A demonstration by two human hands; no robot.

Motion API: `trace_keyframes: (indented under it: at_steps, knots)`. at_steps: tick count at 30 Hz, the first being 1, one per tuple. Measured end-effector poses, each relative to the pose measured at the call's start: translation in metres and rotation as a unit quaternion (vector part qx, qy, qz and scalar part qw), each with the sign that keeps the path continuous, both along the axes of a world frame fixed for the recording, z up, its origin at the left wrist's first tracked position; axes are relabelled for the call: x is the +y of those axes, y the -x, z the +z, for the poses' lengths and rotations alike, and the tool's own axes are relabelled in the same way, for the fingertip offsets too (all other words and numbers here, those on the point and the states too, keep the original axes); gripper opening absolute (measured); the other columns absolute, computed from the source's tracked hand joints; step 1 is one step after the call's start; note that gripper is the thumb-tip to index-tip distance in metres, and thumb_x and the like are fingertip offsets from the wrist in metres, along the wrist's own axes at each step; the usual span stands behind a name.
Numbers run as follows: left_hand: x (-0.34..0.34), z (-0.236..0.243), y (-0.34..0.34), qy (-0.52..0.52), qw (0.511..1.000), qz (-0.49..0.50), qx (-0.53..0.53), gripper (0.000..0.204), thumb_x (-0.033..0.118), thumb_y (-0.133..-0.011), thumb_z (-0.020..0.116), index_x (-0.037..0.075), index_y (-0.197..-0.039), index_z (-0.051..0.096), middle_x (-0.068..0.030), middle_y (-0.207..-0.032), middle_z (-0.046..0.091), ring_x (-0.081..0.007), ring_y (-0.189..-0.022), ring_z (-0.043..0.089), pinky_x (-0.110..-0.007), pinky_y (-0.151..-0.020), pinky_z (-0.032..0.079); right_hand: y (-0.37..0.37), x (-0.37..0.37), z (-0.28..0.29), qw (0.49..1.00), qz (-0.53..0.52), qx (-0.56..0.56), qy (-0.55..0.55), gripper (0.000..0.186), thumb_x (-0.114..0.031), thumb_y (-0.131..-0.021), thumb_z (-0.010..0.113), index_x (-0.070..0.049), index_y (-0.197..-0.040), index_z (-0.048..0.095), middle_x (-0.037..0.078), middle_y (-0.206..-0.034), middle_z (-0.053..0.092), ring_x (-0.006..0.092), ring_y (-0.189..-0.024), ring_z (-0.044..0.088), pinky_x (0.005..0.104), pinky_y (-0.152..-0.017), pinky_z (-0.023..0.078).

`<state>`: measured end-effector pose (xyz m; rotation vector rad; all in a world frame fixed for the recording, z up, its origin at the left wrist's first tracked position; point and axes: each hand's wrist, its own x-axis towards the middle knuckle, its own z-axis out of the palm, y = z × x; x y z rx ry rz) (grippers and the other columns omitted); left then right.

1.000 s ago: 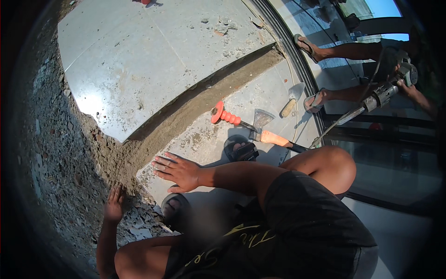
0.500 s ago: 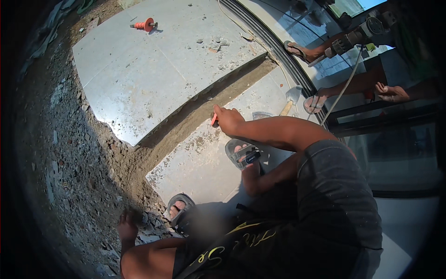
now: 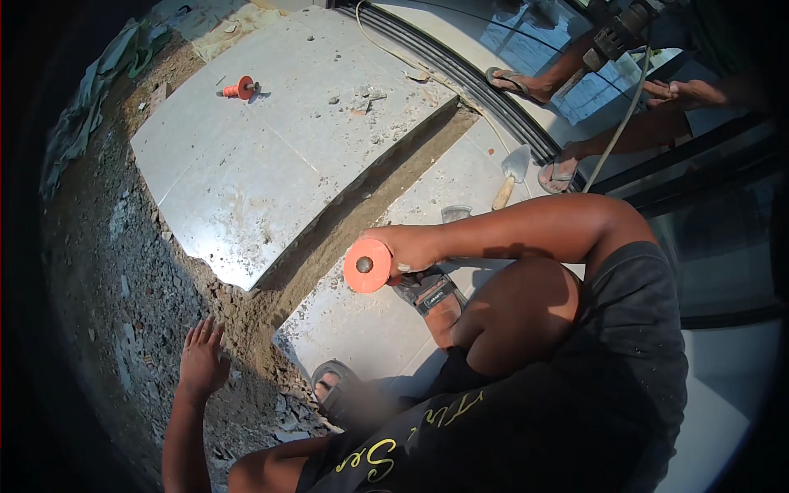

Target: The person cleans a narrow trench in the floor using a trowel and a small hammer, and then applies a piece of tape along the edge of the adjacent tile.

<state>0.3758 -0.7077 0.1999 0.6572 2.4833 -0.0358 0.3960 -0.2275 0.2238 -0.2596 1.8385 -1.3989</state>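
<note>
My right hand (image 3: 411, 249) is closed around a chisel with a round orange hand guard (image 3: 366, 265). Its metal striking end faces up; the blade is hidden below. The chisel is over the near grey tile slab (image 3: 353, 329), beside my sandalled foot (image 3: 436, 296). My left hand (image 3: 205, 361) is raised over the rubble at the left, fingers apart and holding nothing. A sandy trench (image 3: 329, 226) runs between the near slab and the far one (image 3: 238, 164). A second orange-guarded chisel (image 3: 239, 89) lies on the far slab.
A trowel (image 3: 516, 164) with a wooden handle and a partly covered grey object (image 3: 456, 214) lie right of my forearm. Another person's sandalled feet (image 3: 561, 171), hand (image 3: 686, 92) and power tool (image 3: 616, 39) are beyond the door track (image 3: 460, 74). A cable (image 3: 616, 148) hangs there. Broken concrete lies on the far slab.
My right hand has come nearer with the chisel, whose guard now faces up. My left hand has risen forward over the rubble. The other person's power tool and hand have shifted upward in view.
</note>
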Motion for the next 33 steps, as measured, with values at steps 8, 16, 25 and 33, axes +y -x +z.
trace_keyframes:
  at_steps: [8, 16, 25, 33]
  knots:
    - [0.082, -0.043, 0.032, -0.015, 0.985, -0.139, -0.101, 0.087, 0.033, -0.087, 0.066, 0.006, -0.158, 0.023, -0.0234, -0.163, 0.022, -0.0398, -0.15, 0.025, -0.046, -0.124, 0.019, -0.031, -0.016, -0.069, 0.891, -0.371, -0.257, 0.054, 0.004, 0.004, -0.097, 0.056, 0.003, -0.1, 0.054, 0.011, -0.079, 0.052, 0.0242, -0.07, 0.057, 0.0544, -0.076, 0.063]
    - [0.127, -0.085, 0.032, -0.13, 0.971, -0.198, -0.036, 0.089, 0.033, -0.087, 0.068, 0.004, -0.158, 0.023, -0.0258, -0.166, 0.006, -0.0403, -0.154, 0.013, -0.048, -0.125, 0.014, -0.041, 0.023, -0.122, 0.933, -0.212, -0.279, -0.08, 0.019, -0.006, -0.094, 0.066, 0.002, -0.111, 0.065, 0.013, -0.097, 0.067, 0.0263, -0.086, 0.071, 0.0462, -0.068, 0.06]
    - [0.071, -0.127, 0.128, -0.204, 0.959, -0.015, 0.196, 0.071, 0.029, -0.093, 0.066, 0.001, -0.151, 0.037, -0.0219, -0.164, 0.02, -0.0422, -0.151, 0.021, -0.052, -0.122, 0.02, -0.092, 0.094, -0.079, 0.911, 0.056, -0.16, -0.375, 0.034, -0.04, -0.091, 0.072, -0.007, -0.093, 0.066, 0.006, -0.091, 0.069, 0.0194, -0.079, 0.067, 0.0347, -0.071, 0.053]
    - [0.154, -0.182, 0.167, -0.294, 0.919, 0.036, 0.259, 0.062, 0.035, -0.098, 0.061, 0.002, -0.147, 0.043, -0.0207, -0.16, 0.03, -0.0405, -0.149, 0.024, -0.052, -0.122, 0.021, -0.323, 0.144, 0.037, 0.777, -0.036, -0.429, -0.46, 0.028, -0.036, -0.09, 0.071, -0.012, -0.104, 0.068, 0.006, -0.101, 0.068, 0.0242, -0.09, 0.065, 0.0417, -0.077, 0.053]
